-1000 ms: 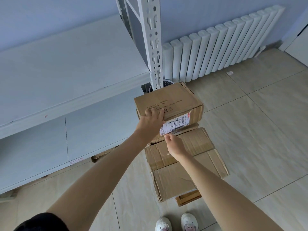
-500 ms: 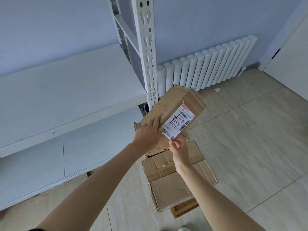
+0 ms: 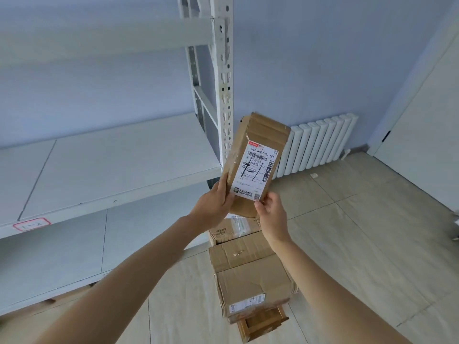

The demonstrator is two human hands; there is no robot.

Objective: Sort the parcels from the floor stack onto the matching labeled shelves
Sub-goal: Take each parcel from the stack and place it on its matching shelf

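Note:
I hold a brown cardboard parcel upright in the air, its white shipping label with black handwritten marks facing me. My left hand grips its lower left edge and my right hand pinches its lower right corner. Below them the floor stack of several brown parcels rests on a wooden base. To the left stands the white shelf rack; its middle shelf carries a red-framed label on the front edge that reads about "1-2".
The rack's white slotted upright rises just behind the held parcel. A white radiator lines the blue back wall. A white door stands at the right. Beige floor tiles spread to the right of the stack.
Both hands have lifted the top parcel off the stack and tipped it upright, turning its label toward me. The view has tilted up, showing more of the rack.

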